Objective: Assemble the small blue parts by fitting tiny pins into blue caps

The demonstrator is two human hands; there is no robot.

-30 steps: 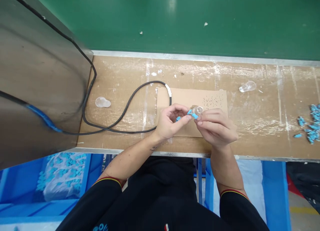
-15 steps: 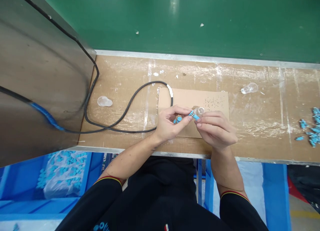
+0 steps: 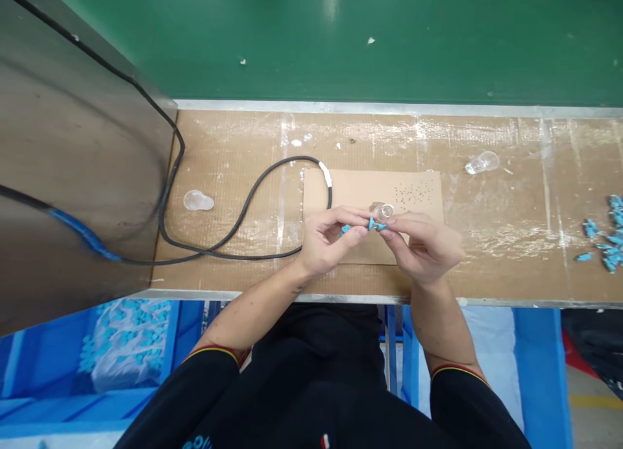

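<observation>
My left hand (image 3: 328, 238) and my right hand (image 3: 422, 244) meet over a small cardboard sheet (image 3: 355, 189) on the bench. Between the fingertips of both sits a small blue plastic piece (image 3: 374, 224) pushed against a clear plastic cap (image 3: 384, 211). My left hand's fingers are curled, and more small blue pieces (image 3: 345, 229) show inside its palm. My right hand pinches the clear cap and blue piece from the right.
A black cable (image 3: 243, 215) loops across the cardboard-covered bench (image 3: 487, 241) from a metal panel (image 3: 73, 163) at the left. Clear caps lie at left (image 3: 198, 201) and far right (image 3: 481, 163). Blue pieces (image 3: 606, 241) are heaped at the right edge. A bag of blue parts (image 3: 126, 342) sits below.
The hands have stayed together at the same spot; the fingers closed in slightly on the blue piece and clear cap. The view shifted a little.
</observation>
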